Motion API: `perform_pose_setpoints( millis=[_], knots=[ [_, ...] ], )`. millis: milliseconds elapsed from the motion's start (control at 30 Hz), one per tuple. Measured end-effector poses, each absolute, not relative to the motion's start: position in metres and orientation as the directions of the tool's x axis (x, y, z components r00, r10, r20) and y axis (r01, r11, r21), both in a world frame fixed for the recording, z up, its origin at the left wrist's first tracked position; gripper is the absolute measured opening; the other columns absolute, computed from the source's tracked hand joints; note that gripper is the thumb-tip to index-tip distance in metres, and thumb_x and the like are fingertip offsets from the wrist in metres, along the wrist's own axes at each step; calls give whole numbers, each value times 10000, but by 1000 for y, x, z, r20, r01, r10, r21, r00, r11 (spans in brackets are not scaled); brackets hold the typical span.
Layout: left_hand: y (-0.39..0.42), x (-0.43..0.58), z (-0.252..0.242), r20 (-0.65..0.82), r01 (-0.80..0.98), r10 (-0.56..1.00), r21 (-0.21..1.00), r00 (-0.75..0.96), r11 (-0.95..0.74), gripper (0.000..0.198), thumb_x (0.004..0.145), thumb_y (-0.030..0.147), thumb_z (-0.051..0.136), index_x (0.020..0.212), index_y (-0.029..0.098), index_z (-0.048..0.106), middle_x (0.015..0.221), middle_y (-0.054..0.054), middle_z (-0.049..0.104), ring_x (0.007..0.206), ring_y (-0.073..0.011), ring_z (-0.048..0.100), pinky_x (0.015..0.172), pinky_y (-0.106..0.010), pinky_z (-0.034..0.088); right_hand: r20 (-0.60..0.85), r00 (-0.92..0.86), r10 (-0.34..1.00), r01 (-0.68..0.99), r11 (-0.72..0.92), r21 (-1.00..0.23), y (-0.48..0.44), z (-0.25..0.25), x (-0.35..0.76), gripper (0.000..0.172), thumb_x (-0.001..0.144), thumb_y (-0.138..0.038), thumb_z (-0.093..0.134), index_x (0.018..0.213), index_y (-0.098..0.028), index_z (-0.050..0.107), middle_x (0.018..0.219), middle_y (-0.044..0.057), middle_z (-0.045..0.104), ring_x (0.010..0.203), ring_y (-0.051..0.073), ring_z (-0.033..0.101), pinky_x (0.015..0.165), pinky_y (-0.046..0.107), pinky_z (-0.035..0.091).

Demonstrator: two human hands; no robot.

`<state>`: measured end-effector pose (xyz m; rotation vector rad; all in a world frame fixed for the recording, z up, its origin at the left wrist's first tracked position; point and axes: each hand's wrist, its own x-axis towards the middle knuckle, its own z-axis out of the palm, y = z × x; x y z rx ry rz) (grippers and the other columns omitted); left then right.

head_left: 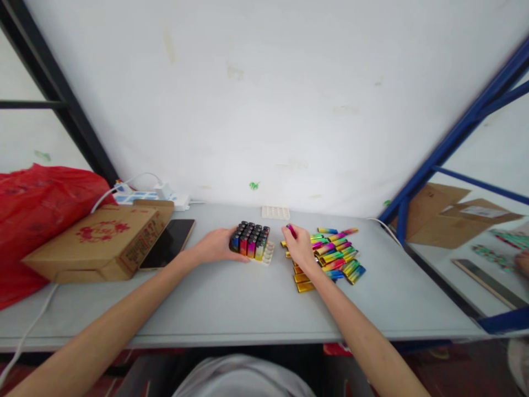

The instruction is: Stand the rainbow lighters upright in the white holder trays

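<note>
A white tray [268, 255] near the table's middle holds several upright colourful lighters [250, 239] with black tops. My left hand [215, 246] curls against the tray's left side and steadies it. To the right lies a loose pile of rainbow and gold lighters [336, 255]. My right hand [300, 249] rests over the pile's left part, its fingertips pinched on one pink lighter [290, 229] lifted toward the tray.
An empty white tray [275, 212] lies by the wall. A phone [168, 242], a cardboard box [103, 240], a red plastic bag [28, 209] and a power strip [157, 196] with cables fill the left. A blue rack post [417, 182] stands to the right.
</note>
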<state>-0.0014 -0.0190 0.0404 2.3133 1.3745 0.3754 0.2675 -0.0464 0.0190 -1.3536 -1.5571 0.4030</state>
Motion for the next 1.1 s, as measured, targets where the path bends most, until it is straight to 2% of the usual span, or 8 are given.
perform_pose_setpoints(
  millis=[267,400,500,700,833,967,1033,1100],
  knots=[
    [-15,-3,36,-3,762,861,468,509,-449,842,614,783,785,1260,255,675,1127,-59,804,1047,-340,736,852,-334,538,432,38,901,536,347,-770,-50,23,266,466,987,-590,488,696,-226,501,608,-43,501,585,140,420,595,276,311],
    [-15,-4,36,5,761,860,464,511,-454,865,612,786,784,1285,256,664,1136,-57,802,1051,-340,736,867,-335,534,444,3,896,582,360,-730,-51,24,265,523,967,-608,504,617,-228,426,562,-52,422,576,130,371,591,280,283],
    [-15,-4,36,12,750,850,465,526,-471,864,622,790,778,1288,252,659,1152,-61,800,1055,-341,736,876,-340,536,444,-2,896,607,354,-711,-50,23,265,488,947,-551,488,591,-232,389,543,-53,378,563,125,344,583,285,258],
    [-15,-4,35,13,754,847,450,531,-479,871,639,802,765,1294,240,650,1169,-69,796,1057,-343,737,880,-339,535,438,-17,899,601,359,-714,-51,22,266,408,953,-483,472,636,-235,407,562,-47,418,563,134,389,585,285,275],
    [-15,-5,35,24,749,846,453,532,-484,899,647,805,763,1328,234,628,1170,-74,797,1064,-338,738,866,-334,536,430,-42,902,552,380,-742,-49,22,267,408,1012,-565,458,779,-235,510,633,-35,518,589,150,473,595,272,342],
    [-15,-4,35,23,749,847,454,531,-482,892,636,794,774,1326,246,635,1178,-72,796,1066,-345,737,880,-344,541,402,-143,904,455,421,-785,-45,22,271,400,1066,-564,382,992,-228,586,827,13,651,645,158,593,638,273,453],
    [-14,-5,35,27,751,850,454,527,-480,884,620,791,782,1312,258,645,1170,-65,797,1061,-350,737,883,-352,542,451,-163,878,487,469,-737,-44,23,272,402,1063,-562,413,927,-225,585,906,44,670,748,176,634,703,287,484],
    [-14,-5,34,29,751,851,455,525,-479,869,620,788,780,1302,266,651,1159,-58,799,1052,-351,737,880,-354,542,499,-179,848,570,502,-650,-44,23,273,426,1060,-557,439,803,-231,536,847,42,651,771,190,616,719,296,468]
  ],
)
